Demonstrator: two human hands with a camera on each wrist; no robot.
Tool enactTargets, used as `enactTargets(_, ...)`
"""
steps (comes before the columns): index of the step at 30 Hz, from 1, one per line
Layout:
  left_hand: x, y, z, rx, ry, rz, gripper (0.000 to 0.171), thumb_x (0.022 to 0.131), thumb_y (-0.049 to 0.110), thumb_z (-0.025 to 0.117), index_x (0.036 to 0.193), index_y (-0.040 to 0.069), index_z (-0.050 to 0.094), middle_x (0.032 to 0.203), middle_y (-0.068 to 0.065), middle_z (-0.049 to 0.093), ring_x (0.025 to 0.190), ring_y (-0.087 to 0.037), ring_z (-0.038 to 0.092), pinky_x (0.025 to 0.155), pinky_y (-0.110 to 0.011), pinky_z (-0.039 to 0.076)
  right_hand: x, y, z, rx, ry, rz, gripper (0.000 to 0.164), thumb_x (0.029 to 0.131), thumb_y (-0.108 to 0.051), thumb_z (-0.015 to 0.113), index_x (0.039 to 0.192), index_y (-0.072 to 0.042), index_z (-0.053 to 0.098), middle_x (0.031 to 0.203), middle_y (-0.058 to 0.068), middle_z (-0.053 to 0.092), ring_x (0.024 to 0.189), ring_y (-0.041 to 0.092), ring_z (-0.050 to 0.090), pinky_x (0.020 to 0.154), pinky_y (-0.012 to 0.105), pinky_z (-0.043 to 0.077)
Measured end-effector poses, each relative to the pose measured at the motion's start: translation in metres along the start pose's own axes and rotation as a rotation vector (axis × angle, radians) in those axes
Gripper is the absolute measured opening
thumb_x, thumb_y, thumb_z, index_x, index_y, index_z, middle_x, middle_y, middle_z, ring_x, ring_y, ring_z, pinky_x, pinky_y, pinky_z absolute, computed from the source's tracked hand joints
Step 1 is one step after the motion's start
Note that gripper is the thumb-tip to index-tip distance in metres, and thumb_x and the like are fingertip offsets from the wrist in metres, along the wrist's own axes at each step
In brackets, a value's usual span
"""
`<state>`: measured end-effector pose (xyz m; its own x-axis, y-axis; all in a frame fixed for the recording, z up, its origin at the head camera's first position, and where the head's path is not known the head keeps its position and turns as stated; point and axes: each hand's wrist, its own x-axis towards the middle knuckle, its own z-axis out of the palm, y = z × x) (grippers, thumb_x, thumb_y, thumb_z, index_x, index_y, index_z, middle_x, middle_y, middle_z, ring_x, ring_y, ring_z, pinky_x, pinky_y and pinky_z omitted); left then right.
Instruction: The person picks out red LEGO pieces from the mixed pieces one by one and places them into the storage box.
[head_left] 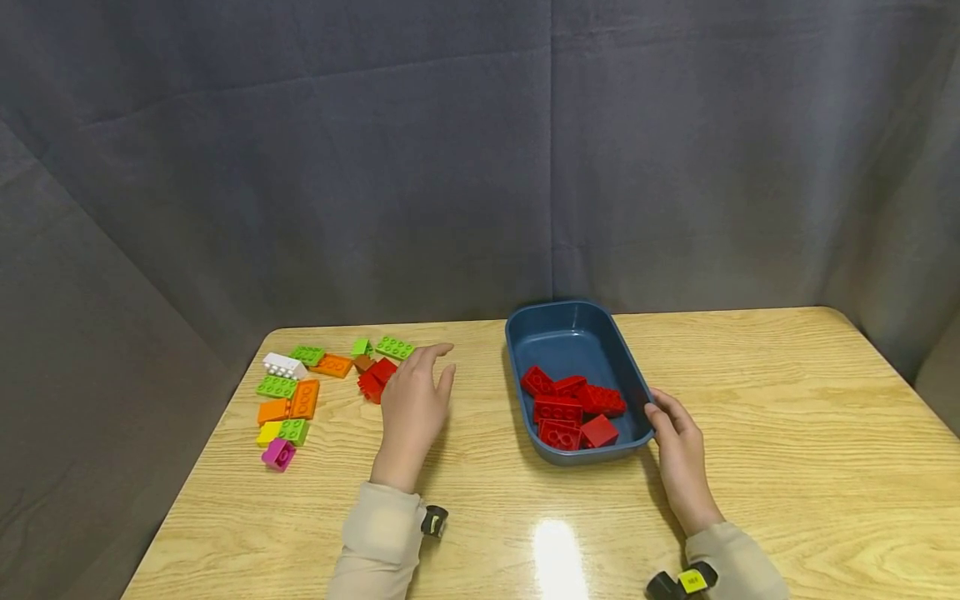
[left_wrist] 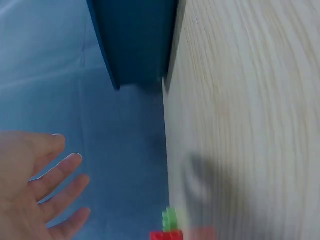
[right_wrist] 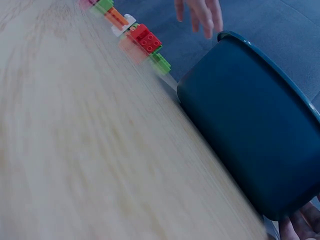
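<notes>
A blue plastic tub [head_left: 573, 321] stands right of the table's middle, with several red toy bricks [head_left: 558, 408] inside its near half. My right hand [head_left: 681, 458] grips the tub's right side near the front corner; in the right wrist view its fingers [right_wrist: 302, 225] show at the tub's lower corner. My left hand [head_left: 416, 400] hovers left of the tub, fingers spread and loosely bent, holding nothing. Just left of it lie loose red bricks [head_left: 372, 385], partly hidden by the hand. In the left wrist view the same hand [left_wrist: 30, 185] has its fingers apart.
Loose bricks spread along the table's left side: green [head_left: 277, 387], orange [head_left: 303, 400], white [head_left: 285, 365], yellow [head_left: 268, 433] and magenta [head_left: 279, 454]. A brown piece [head_left: 363, 363] touches the red ones. Behind the table [head_left: 787, 433] hangs a grey curtain [head_left: 450, 183].
</notes>
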<state>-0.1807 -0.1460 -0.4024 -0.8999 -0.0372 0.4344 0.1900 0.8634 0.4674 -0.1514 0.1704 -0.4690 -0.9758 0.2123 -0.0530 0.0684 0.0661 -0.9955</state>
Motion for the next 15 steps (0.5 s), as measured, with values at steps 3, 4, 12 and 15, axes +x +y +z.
enactTargets(3,-0.001,-0.011,-0.004,-0.015,0.012,-0.040,0.031,0.095,0.017,0.068,0.125,0.012,0.067,0.121,-0.009,0.066,0.110,-0.031,0.063,0.086,-0.048,0.051,0.000,0.000,0.000,-0.001,-0.002,0.004,0.044,0.107,-0.027,0.041,0.145,-0.004,0.045,0.144,0.005,0.044,0.123,0.008,0.044,0.094,0.009,0.036)
enactTargets(4,-0.001,-0.015,-0.006,-0.017,0.013,-0.056,0.031,0.095,0.017,0.068,0.126,0.012,0.066,0.122,-0.010,0.066,0.110,-0.032,0.062,0.086,-0.049,0.051,0.000,-0.001,0.001,-0.003,-0.003,0.005,0.044,0.107,-0.027,0.041,0.145,-0.004,0.045,0.144,0.005,0.044,0.123,0.008,0.043,0.094,0.009,0.036)
enactTargets(12,-0.003,-0.042,-0.018,-0.032,0.009,-0.191,0.035,0.097,0.019,0.065,0.130,0.010,0.062,0.129,-0.015,0.061,0.115,-0.037,0.059,0.086,-0.055,0.049,0.000,-0.001,0.001,0.002,-0.003,0.000,0.044,0.107,-0.027,0.042,0.145,-0.004,0.046,0.144,0.006,0.044,0.123,0.008,0.043,0.093,0.009,0.037)
enactTargets(15,-0.002,-0.050,-0.022,-0.044,0.005,-0.238,0.037,0.097,0.019,0.064,0.132,0.009,0.060,0.131,-0.016,0.059,0.114,-0.038,0.058,0.086,-0.056,0.048,-0.001,-0.001,0.000,-0.015,0.007,-0.001,0.045,0.107,-0.029,0.042,0.144,-0.004,0.046,0.145,0.007,0.044,0.121,0.006,0.044,0.092,0.009,0.037)
